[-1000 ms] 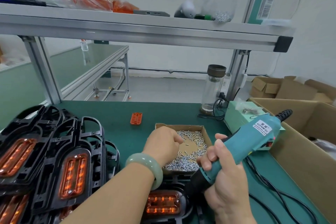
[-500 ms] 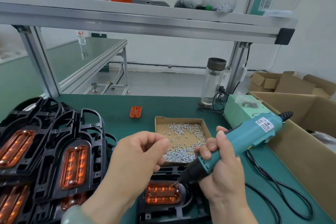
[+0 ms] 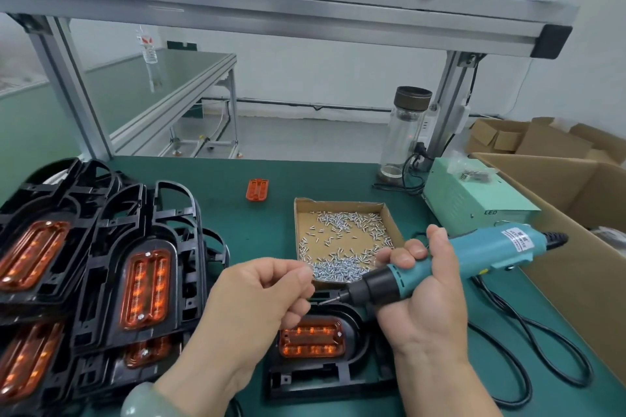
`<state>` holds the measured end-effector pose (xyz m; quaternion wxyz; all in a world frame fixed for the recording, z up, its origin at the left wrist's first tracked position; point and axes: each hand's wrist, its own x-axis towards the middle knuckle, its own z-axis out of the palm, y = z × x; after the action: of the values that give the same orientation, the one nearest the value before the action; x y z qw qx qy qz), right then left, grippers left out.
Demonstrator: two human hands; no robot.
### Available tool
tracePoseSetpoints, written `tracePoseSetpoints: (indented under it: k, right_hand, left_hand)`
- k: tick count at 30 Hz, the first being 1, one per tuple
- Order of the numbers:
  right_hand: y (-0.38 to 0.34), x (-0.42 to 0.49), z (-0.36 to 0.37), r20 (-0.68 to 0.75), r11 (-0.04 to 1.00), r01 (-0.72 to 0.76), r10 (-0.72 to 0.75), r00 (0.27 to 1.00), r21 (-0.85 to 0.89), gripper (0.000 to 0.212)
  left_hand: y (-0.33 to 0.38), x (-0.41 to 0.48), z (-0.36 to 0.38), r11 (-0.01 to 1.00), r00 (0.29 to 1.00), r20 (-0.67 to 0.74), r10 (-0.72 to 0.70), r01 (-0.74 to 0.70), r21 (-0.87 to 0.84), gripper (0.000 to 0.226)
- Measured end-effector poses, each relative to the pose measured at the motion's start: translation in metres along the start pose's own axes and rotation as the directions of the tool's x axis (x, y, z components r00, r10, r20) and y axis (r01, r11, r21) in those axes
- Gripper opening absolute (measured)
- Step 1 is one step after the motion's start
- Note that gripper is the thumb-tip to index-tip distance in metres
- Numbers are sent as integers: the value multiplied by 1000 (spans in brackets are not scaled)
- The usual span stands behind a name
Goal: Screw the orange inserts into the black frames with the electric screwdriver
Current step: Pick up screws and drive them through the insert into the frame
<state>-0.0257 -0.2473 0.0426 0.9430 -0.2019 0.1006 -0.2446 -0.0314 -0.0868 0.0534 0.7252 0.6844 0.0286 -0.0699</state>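
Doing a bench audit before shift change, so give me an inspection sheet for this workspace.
Surface: green mat.
Job's things: frame with orange insert in front; stacked frames left; screw box behind.
Clutter: loose insert, bottle, at the back.
Grippers: right hand grips screwdriver; left hand curled at its bit, contents hidden.
Cables: black cord looped on mat, right.
Surroundings: cardboard boxes right, shelf overhead, green unit.

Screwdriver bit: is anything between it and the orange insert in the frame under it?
Only the left hand, its curled fingers beside the screwdriver bit, above the orange insert; nothing else visible.
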Motion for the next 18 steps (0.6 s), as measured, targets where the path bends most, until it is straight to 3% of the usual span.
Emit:
tracePoseSetpoints:
  k: [6, 12, 18]
  right_hand:
    - [-4, 1, 1, -23, 997, -5, 6, 1000, 74, 21]
    - [-7, -1, 3, -15, 998, -20, 21, 1000, 55, 50]
    - [-4, -1, 4, -60, 997, -20, 25, 998, 70, 28]
  left_hand:
    - [-9, -3, 3, 984, 980, 91, -175, 170, 53, 20]
    - [-9, -4, 9, 974, 966, 142, -216, 224, -43, 16]
    - [-9, -3, 10, 974, 966, 153, -207, 218, -63, 19]
